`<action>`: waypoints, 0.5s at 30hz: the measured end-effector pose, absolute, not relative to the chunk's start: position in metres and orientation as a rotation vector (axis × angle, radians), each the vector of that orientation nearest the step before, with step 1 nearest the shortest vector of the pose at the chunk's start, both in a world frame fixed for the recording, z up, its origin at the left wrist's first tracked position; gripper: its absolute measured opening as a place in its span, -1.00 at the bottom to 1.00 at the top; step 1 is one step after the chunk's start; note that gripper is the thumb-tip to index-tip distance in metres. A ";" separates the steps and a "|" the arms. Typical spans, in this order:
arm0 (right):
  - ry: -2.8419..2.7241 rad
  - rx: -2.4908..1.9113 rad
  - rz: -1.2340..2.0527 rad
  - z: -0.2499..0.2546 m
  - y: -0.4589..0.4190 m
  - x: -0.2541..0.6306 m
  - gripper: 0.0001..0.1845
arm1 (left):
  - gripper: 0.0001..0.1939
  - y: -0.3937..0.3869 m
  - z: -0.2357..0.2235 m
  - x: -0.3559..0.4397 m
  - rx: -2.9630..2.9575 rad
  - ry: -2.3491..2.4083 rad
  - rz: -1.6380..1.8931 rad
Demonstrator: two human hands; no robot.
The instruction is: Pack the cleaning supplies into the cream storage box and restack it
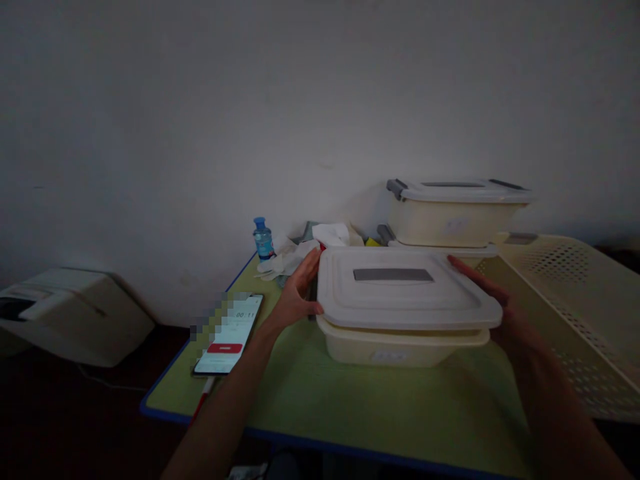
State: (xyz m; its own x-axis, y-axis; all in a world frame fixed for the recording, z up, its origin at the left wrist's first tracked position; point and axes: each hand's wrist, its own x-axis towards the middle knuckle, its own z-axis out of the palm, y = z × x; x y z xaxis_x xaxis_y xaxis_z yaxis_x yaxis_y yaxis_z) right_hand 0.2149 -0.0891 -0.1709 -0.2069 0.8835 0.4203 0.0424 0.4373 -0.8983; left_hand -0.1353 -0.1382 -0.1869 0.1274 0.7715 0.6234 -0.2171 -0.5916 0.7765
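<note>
A white lid (400,300) with a grey panel on its top rests over a cream storage box (400,347) on the green table (310,407). The lid sits slightly askew, with a gap showing along its front edge. My left hand (299,293) grips the lid's left edge, thumb at the front corner and fingers toward the back. On the opposite side my right hand (493,300) holds the lid's right edge. Its index finger lies along the rim, and the other fingers are partly hidden behind the lid.
Behind stands a lidded cream box (450,223) on another lidded box. A perforated cream basket (565,313) is at the right. At the left lie a phone (227,337) with a cable, a blue bottle (263,240) and crumpled tissues (330,235). A white bin-like container (80,317) is beyond the table.
</note>
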 end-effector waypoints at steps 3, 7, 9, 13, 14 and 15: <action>-1.498 -0.841 1.051 -0.167 -0.090 0.208 -0.45 | 0.15 -0.139 -0.186 -0.134 1.615 0.555 1.589; -1.401 -0.885 1.052 -0.161 -0.093 0.200 -0.51 | 0.17 -0.141 -0.185 -0.133 1.639 0.580 1.597; -1.367 -0.898 1.078 -0.160 -0.094 0.199 -0.49 | 0.17 -0.143 -0.185 -0.132 1.649 0.614 1.598; -1.335 -0.872 1.124 -0.161 -0.094 0.199 -0.48 | 0.21 -0.145 -0.183 -0.129 1.655 0.646 1.583; -1.343 -0.853 1.125 -0.161 -0.094 0.200 -0.49 | 0.21 -0.146 -0.182 -0.129 1.656 0.638 1.584; -1.364 -0.831 1.123 -0.162 -0.094 0.200 -0.49 | 0.22 -0.146 -0.182 -0.129 1.659 0.630 1.583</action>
State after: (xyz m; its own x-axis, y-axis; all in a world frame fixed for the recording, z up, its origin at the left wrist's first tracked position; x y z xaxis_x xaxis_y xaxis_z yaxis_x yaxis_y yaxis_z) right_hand 0.2002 -0.0939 -0.1623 -0.1239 0.9418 0.3125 -0.1256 0.2975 -0.9464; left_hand -0.1288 -0.1460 -0.1816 0.1155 0.7787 0.6167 -0.1419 -0.6016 0.7861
